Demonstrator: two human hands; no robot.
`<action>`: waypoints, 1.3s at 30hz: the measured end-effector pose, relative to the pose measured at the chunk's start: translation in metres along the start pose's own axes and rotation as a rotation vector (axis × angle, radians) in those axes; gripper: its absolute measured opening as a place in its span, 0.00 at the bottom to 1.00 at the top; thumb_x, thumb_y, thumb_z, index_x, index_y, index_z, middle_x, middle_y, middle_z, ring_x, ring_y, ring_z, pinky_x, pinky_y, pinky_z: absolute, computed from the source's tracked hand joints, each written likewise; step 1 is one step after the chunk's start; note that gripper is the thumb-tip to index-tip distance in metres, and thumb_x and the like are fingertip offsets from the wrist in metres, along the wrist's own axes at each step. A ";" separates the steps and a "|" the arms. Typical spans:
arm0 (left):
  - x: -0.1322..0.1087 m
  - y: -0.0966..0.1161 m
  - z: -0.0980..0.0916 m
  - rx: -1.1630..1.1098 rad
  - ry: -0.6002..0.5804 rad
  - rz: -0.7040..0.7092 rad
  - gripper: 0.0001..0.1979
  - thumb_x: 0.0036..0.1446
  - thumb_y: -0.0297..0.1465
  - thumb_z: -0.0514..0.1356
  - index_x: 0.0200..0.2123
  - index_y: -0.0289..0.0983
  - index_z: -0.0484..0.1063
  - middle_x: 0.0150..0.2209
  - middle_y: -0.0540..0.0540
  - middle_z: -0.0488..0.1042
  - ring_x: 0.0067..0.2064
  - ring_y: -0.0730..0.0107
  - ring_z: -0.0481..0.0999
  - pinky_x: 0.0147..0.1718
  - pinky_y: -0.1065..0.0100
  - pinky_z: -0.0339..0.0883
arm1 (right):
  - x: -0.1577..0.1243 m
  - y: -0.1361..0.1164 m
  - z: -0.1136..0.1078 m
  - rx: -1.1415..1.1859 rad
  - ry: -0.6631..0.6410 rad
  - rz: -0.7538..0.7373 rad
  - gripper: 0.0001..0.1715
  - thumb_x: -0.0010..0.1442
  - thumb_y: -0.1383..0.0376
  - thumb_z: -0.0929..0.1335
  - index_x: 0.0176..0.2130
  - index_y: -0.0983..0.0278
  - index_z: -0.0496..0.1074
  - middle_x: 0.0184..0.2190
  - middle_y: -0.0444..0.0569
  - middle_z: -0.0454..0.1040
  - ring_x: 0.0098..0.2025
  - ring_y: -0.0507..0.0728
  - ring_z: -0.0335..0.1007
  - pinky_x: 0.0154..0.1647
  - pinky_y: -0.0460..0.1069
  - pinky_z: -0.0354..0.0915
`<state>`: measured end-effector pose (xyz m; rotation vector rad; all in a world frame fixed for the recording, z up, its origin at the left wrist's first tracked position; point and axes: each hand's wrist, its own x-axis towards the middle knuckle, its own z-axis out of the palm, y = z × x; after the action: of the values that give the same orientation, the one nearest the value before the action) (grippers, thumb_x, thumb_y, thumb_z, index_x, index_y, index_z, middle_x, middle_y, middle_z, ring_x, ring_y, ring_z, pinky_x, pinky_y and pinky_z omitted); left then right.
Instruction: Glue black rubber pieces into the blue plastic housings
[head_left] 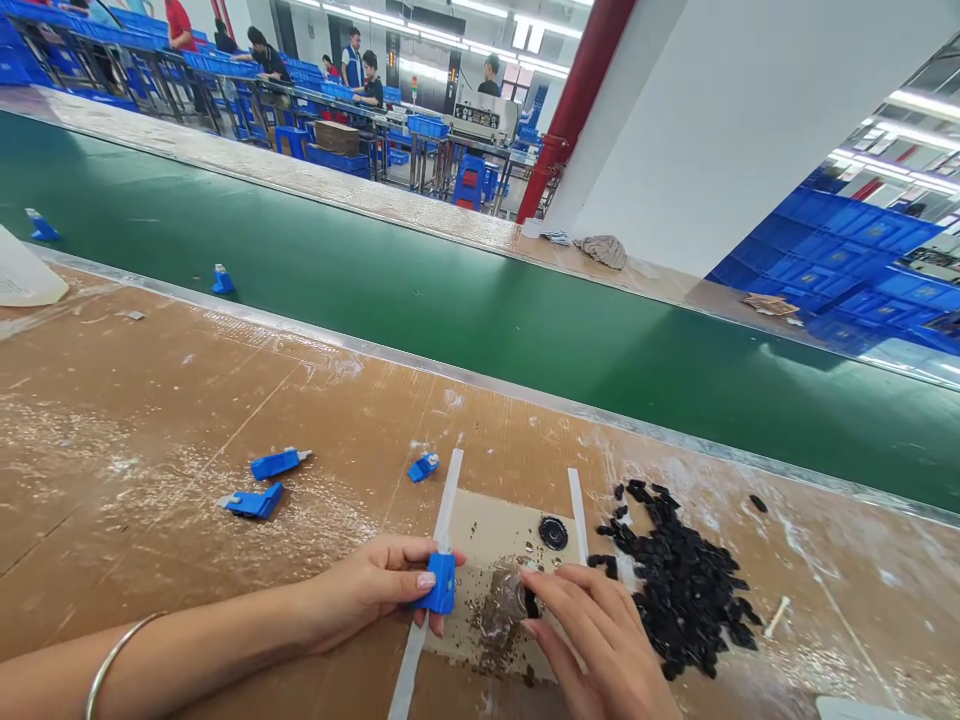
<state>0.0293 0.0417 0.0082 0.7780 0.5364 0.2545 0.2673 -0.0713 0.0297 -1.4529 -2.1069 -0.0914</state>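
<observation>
My left hand [367, 590] grips a blue plastic connector part [442, 585], with a long white strip [448, 500] running through it. My right hand [600, 640] pinches a small black piece [531, 603] above a clear round object [504, 600] on a cardboard sheet [487, 530] scattered with dark crumbs. A black ring [553, 533] lies beyond those fingers, beside a shorter white strip [578, 515]. A heap of black granules [682, 590] lies to the right of my right hand. Several blue parts [276, 463] rest on the brown workbench [135, 400] left of the sheet.
A green conveyor belt [375, 290] runs behind the bench, carrying blue parts [223, 281]. A white container [26, 270] sits at the far left. Beyond stand a white pillar, a red pipe, blue crates and co-workers at other benches.
</observation>
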 end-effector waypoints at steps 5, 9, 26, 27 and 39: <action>0.000 -0.010 0.000 0.021 -0.080 0.050 0.25 0.50 0.40 0.68 0.51 0.37 0.73 0.33 0.45 0.80 0.36 0.67 0.79 0.38 0.70 0.66 | -0.010 -0.021 0.015 0.542 0.138 0.331 0.21 0.63 0.64 0.67 0.54 0.54 0.64 0.43 0.44 0.76 0.45 0.52 0.72 0.47 0.45 0.68; -0.002 -0.014 0.001 -0.025 -0.120 0.064 0.25 0.48 0.40 0.69 0.50 0.40 0.73 0.37 0.46 0.80 0.37 0.67 0.80 0.41 0.66 0.69 | -0.009 -0.044 0.034 0.826 0.280 0.500 0.17 0.62 0.61 0.69 0.51 0.50 0.67 0.43 0.42 0.77 0.45 0.51 0.71 0.46 0.43 0.68; 0.000 -0.014 -0.001 -0.024 -0.169 0.110 0.23 0.50 0.38 0.69 0.50 0.43 0.74 0.41 0.49 0.79 0.38 0.76 0.76 0.40 0.75 0.68 | 0.010 -0.044 0.050 0.586 0.174 0.117 0.19 0.57 0.75 0.68 0.46 0.58 0.69 0.45 0.46 0.76 0.44 0.55 0.71 0.43 0.50 0.70; 0.000 -0.013 0.000 -0.036 -0.158 0.102 0.23 0.49 0.38 0.69 0.50 0.42 0.74 0.41 0.48 0.79 0.38 0.75 0.76 0.41 0.74 0.68 | 0.010 -0.045 0.051 0.544 0.183 0.098 0.18 0.58 0.76 0.68 0.46 0.58 0.69 0.45 0.46 0.76 0.44 0.55 0.71 0.43 0.50 0.69; 0.000 -0.006 -0.003 -0.164 -0.034 -0.008 0.22 0.44 0.34 0.71 0.44 0.32 0.76 0.35 0.44 0.78 0.35 0.73 0.75 0.35 0.75 0.67 | 0.013 -0.091 0.078 0.126 0.375 0.236 0.16 0.66 0.64 0.61 0.51 0.64 0.70 0.49 0.52 0.75 0.49 0.59 0.70 0.45 0.54 0.62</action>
<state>0.0277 0.0396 0.0023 0.6196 0.4804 0.2740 0.1524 -0.0694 -0.0056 -1.4683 -1.6045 -0.1269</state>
